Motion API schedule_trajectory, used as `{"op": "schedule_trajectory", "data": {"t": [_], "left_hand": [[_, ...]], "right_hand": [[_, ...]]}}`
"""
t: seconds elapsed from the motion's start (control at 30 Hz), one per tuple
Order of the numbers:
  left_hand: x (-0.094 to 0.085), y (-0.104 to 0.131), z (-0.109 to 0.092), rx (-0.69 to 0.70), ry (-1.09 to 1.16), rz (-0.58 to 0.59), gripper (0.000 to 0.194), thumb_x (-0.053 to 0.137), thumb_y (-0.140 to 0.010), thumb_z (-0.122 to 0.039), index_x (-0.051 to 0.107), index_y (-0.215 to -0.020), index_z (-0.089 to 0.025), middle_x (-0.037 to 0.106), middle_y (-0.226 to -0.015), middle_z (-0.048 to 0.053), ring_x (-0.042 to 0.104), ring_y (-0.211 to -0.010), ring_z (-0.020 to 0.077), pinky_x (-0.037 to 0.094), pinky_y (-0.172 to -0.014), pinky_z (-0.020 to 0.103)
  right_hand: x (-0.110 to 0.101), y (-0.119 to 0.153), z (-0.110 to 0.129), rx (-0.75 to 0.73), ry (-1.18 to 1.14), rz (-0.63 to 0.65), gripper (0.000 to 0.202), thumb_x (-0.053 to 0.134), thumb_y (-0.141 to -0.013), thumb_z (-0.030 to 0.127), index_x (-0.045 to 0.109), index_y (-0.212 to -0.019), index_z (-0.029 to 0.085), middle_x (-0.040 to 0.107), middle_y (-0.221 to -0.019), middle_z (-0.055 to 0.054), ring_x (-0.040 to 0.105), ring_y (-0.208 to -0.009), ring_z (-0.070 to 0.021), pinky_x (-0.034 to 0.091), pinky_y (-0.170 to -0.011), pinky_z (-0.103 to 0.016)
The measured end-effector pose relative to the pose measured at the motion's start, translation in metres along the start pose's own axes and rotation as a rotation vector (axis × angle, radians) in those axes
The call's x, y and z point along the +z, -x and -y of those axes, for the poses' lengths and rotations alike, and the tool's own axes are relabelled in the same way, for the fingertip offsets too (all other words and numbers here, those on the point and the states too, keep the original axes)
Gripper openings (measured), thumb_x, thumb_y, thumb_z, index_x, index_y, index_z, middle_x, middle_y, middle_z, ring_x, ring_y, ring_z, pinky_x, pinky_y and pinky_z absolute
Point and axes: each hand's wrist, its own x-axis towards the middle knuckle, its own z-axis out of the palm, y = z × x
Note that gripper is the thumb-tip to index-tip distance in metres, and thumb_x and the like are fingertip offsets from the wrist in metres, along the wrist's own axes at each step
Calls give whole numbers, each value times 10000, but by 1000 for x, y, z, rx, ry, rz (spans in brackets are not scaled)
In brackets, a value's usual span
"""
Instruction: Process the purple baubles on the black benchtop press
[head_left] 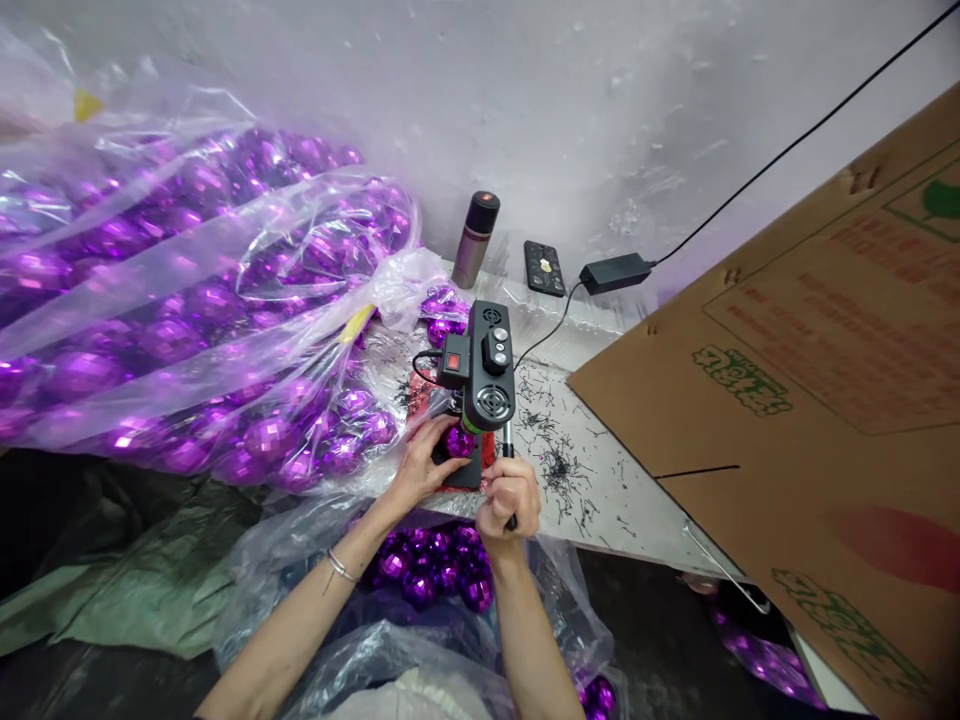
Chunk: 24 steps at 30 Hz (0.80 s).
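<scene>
A small black bench press machine (492,365) with a red switch and round vents stands on the work table. Under its head sits a shiny purple mirror ball (459,441). My left hand (426,462) is closed around this ball with thumb and fingers, steadying it at the machine's base. My right hand (510,497) is wrapped round the black grip of the machine's lever (509,455), to the right of the ball. Below the table edge, more purple balls (435,570) lie in an open clear plastic bag.
Large clear bags of purple balls (172,340) fill the left. A dark bottle (477,240), a phone (544,268) and a power adapter (616,272) with a cord stand behind. Small black pins (559,465) litter the table (615,520). A big cardboard box (810,400) blocks the right.
</scene>
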Motion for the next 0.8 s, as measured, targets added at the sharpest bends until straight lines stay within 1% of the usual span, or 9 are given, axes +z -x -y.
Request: {"op": "schedule_trajectory", "data": {"t": [0.23, 0.43, 0.6, 0.7, 0.8], "left_hand": [[1, 1, 1, 1, -1, 1, 563, 832, -935, -404, 633, -1429, -224, 748, -1385, 134, 723, -1294, 312, 601, -1099, 486], [2, 1, 2, -51, -7, 17, 562, 852, -908, -373, 649, -1413, -236, 747, -1379, 128, 715, -1305, 320, 586, -1124, 509], [2, 0, 1, -62, 0, 14, 549, 853, -901, -365, 656, -1397, -235, 752, -1368, 129, 714, -1308, 323, 594, -1117, 513], [3, 0, 0, -87, 1, 16, 549, 852, -896, -352, 658, -1395, -235, 753, -1363, 128, 716, -1304, 325, 594, -1118, 518], [3, 0, 0, -94, 2, 12, 539, 848, -897, -343, 658, -1388, -228, 750, -1371, 129, 713, -1308, 322, 590, -1124, 508]], "right_hand": [[2, 4, -4, -16, 29, -12, 376, 350, -1116, 231, 495, -769, 240, 573, -733, 15, 576, -638, -131, 497, -662, -321], [3, 5, -7, -32, 3, -17, 383, 350, -1120, 246, 499, -768, 239, 566, -735, 20, 581, -634, -126, 518, -656, -316], [4, 5, -7, -43, 16, -31, 385, 329, -1123, 252, 478, -768, 245, 540, -716, 27, 570, -600, -125, 517, -649, -333], [5, 11, -10, -35, 14, -26, 372, 317, -1126, 254, 466, -784, 247, 536, -740, 25, 580, -620, -124, 523, -654, -329], [7, 21, -17, -70, 24, 14, 349, 322, -1125, 246, 460, -805, 246, 556, -783, 18, 605, -652, -121, 542, -693, -333]]}}
